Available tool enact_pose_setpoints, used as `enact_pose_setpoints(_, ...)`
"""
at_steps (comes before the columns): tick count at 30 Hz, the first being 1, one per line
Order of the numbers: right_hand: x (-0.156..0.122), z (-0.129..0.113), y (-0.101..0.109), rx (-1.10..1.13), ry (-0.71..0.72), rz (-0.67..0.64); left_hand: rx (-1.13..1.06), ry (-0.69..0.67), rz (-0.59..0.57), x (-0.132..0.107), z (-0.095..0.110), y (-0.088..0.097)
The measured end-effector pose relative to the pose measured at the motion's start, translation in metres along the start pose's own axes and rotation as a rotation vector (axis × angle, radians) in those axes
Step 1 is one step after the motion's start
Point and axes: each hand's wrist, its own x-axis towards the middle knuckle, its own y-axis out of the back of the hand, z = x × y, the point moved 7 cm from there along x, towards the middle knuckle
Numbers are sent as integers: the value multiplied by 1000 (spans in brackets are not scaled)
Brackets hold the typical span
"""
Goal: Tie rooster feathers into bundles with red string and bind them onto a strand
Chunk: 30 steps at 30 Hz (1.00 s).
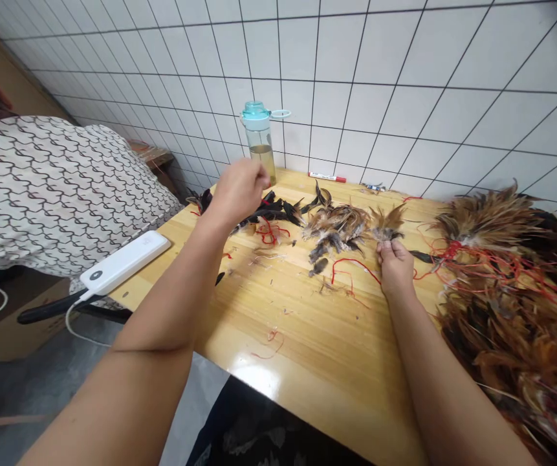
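Observation:
My right hand (395, 262) pinches a small bunch of brown feathers (389, 220) by its base, with the tips fanned upward. From beside that hand, a red thread (350, 261) curves left over the table. My left hand (242, 188) is raised above black feathers (278, 210) at the back left, its fingers closed. What it holds, if anything, is hidden. Between the hands lies a pile of loose brown and grey feathers (339, 223). Below the left hand's side of the pile is a tangle of red thread (271, 232).
Tied feather bundles (486, 223) with red strings and a large feather heap (515, 349) cover the right side. A water bottle (260, 142) and a red marker (327, 177) stand and lie by the tiled wall. A white power bank (125, 261) sits at the left edge, near a person in a patterned garment (65, 188).

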Motion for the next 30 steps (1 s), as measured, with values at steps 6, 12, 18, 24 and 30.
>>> enact_pose_setpoints(6,1,-1,-2,97,-43,13,-90,44,-63,-7,13,-5)
enact_pose_setpoints(12,-8,-10,-27,241,-119,-147,-379,19,-210,-23,23,-45)
enact_pose_setpoints(18,-28,-29,-57,317,-166,-297,-500,-55,-247,-39,43,-68)
enact_pose_setpoints(24,-51,-33,-84,411,-233,-491,-561,-158,-272,-59,73,-80)
enact_pose_setpoints(30,-68,-27,-95,455,-352,-708,-677,-133,-294,-68,73,-94)
